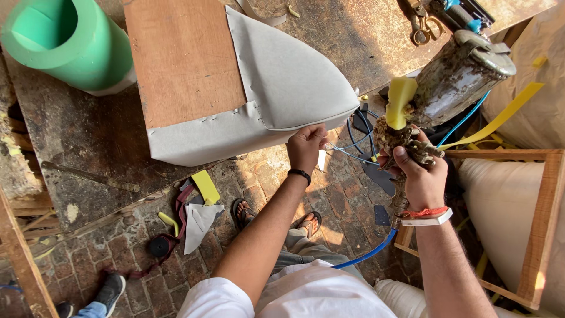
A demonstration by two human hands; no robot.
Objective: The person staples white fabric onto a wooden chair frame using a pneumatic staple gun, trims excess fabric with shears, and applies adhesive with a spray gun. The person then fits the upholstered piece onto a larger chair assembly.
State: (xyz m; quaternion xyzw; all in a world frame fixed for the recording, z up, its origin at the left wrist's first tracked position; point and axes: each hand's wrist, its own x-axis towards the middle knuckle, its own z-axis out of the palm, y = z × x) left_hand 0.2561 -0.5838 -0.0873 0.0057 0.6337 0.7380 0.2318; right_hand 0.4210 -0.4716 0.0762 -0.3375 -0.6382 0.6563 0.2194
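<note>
grey upholstery fabric (282, 76) lay smooth and matte over a plywood panel (182, 59), stretched to a rounded, pointed corner and folded back along the panel's edge, where a line of small staples (235, 112) pinned its hem to the reddish-brown wood. the covered piece sat on a stained, scarred workbench (88, 135), its corner overhanging the bench edge above a brick-paved floor (329, 200). the left hand (306, 147), a black band at its wrist, pinched the lower edge of the fabric near that corner, fingers curled tight on the cloth. the right hand (421, 176), with a red thread and a white strap at the wrist, was closed around the grip of a spray gun (447, 88), a metal tool thickly crusted with dried brownish glue, its dented cup tilted up to the right; a blue air hose (371, 253) ran from below the grip. a yellow scrap of foam (400, 100) stood just beside the gun's body. a pale green foam roll (70, 41) rested on the bench at upper left. scissors (421, 26) lay at the bench's far edge. grey and yellow offcuts (203, 206) littered the bricks by sandalled feet (244, 212), and a bare wooden frame (544, 224) stood at the right.
</note>
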